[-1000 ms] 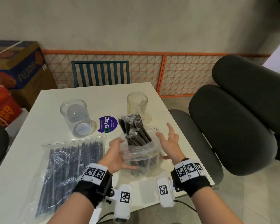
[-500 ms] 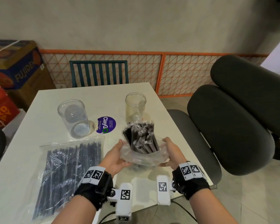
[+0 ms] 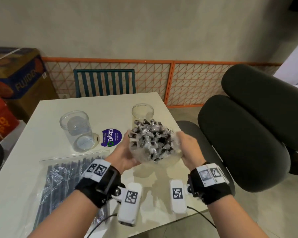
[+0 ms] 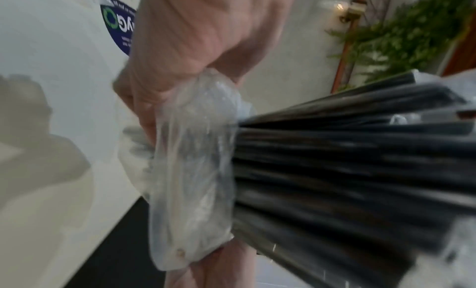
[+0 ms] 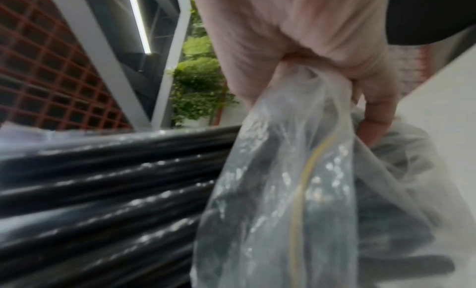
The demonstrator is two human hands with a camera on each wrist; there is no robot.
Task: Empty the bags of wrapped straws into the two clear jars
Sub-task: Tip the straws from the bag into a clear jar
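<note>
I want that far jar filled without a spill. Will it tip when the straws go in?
Probably tippy: the narrow clear plastic jar stands tall, empty and looks light. The black wrapped straws look long, so they may lever it over. Both hands grip the bag, so neither steadies it.

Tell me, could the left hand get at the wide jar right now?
Probably not yet: the left hand grips the open bag of straws. The wide jar stands unobstructed beyond it.
</note>
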